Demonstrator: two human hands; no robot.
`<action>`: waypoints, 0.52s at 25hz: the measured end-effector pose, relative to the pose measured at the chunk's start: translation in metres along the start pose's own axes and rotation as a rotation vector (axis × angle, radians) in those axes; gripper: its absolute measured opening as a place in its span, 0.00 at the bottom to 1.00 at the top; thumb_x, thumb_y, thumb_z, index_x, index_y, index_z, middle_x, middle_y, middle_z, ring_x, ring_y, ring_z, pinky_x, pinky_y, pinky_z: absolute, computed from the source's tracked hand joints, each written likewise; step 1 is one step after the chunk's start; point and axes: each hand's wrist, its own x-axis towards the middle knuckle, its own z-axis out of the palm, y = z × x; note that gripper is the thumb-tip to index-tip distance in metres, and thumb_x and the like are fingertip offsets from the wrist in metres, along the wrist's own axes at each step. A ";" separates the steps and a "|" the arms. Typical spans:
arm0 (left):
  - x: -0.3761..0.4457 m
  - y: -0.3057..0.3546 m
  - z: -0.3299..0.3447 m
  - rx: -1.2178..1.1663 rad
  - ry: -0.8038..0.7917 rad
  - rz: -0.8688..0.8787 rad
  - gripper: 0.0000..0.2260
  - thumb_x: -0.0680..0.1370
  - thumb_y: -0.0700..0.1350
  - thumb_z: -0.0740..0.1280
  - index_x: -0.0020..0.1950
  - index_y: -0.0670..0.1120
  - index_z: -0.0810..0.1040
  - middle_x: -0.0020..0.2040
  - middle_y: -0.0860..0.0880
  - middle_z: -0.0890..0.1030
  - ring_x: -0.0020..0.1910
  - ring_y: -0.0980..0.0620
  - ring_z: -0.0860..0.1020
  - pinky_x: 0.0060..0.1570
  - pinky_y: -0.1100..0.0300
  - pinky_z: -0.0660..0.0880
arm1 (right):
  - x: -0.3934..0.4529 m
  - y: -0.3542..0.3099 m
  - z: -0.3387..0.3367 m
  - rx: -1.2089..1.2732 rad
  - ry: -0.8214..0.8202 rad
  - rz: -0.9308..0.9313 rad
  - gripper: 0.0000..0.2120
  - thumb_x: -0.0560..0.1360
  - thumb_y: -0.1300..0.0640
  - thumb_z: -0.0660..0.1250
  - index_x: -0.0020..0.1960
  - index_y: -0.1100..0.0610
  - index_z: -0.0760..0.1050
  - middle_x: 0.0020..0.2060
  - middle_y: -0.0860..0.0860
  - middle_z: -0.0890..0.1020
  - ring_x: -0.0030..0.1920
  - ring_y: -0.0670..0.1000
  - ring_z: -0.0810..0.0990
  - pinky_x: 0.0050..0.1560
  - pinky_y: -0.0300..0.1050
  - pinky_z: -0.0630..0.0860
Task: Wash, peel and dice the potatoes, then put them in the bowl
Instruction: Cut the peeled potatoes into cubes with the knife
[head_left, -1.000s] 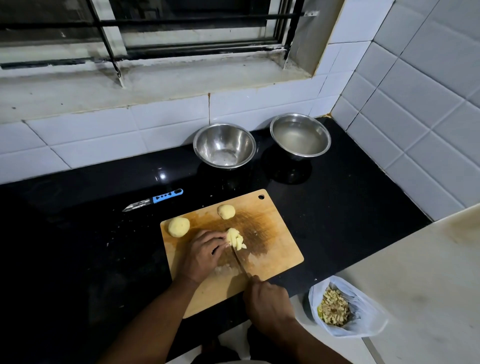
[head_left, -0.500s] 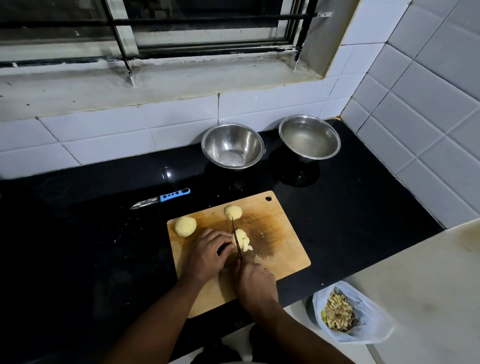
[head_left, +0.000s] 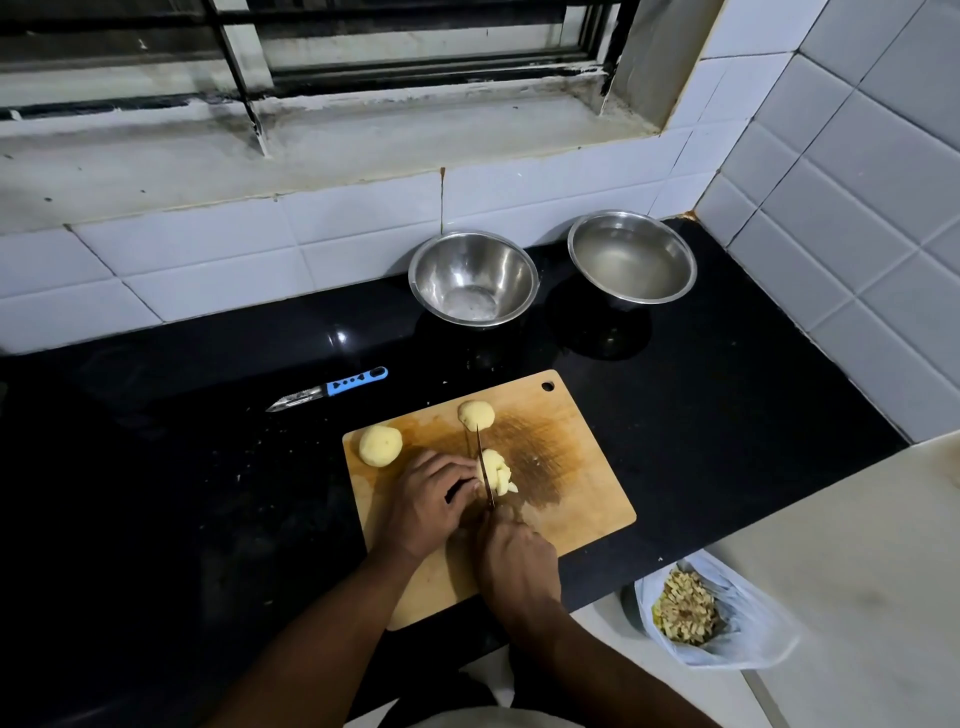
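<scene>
- The partly diced potato (head_left: 496, 470) lies near the middle of the wooden cutting board (head_left: 571, 483), its cut pieces fanned toward five o'clock.
- The left hand (head_left: 428, 501) sits just at nine o'clock of that potato, fingers curled and bunched together, their tips pressing against its side.
- The knife (head_left: 483, 467) stands edge-down between those fingertips and the cut pieces, its blade pointing to twelve o'clock.
- The right hand (head_left: 514, 564), at six o'clock of the potato, has its fingers wrapped tight round the knife's handle, which is hidden inside the fist.
- Two whole peeled potatoes wait on the board: one (head_left: 476, 414) at twelve o'clock near the knife's tip, a larger one (head_left: 381, 445) at ten o'clock by the board's left edge.
- A blue-handled peeler (head_left: 332, 391) lies on the black countertop (head_left: 727, 415), at ten o'clock off the board.
- Against the white tiles at twelve o'clock stands an empty steel bowl (head_left: 472, 278); at one o'clock a second steel bowl (head_left: 631, 255) appears to hold water.
- At four o'clock, below the counter's edge, a plastic bag (head_left: 748, 623) holds peelings (head_left: 684, 608).
</scene>
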 end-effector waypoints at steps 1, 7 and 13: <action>0.000 0.001 0.000 0.001 0.004 0.002 0.05 0.77 0.44 0.72 0.50 0.45 0.85 0.50 0.52 0.84 0.51 0.54 0.77 0.50 0.60 0.76 | 0.001 0.000 0.000 -0.013 -0.008 0.010 0.19 0.83 0.47 0.46 0.60 0.58 0.69 0.47 0.52 0.83 0.43 0.55 0.82 0.40 0.49 0.76; 0.001 0.000 0.000 0.010 0.004 0.022 0.09 0.78 0.46 0.67 0.49 0.44 0.86 0.50 0.52 0.85 0.51 0.55 0.78 0.49 0.60 0.77 | 0.010 -0.009 0.002 -0.148 -0.083 0.063 0.15 0.84 0.56 0.48 0.63 0.60 0.69 0.52 0.55 0.82 0.47 0.55 0.83 0.37 0.45 0.70; 0.001 0.001 -0.001 0.035 0.012 0.025 0.05 0.77 0.43 0.71 0.49 0.44 0.86 0.49 0.51 0.85 0.50 0.55 0.79 0.48 0.60 0.78 | 0.013 -0.015 0.000 -0.252 -0.180 0.047 0.20 0.84 0.60 0.49 0.73 0.68 0.60 0.59 0.58 0.80 0.53 0.57 0.82 0.40 0.47 0.70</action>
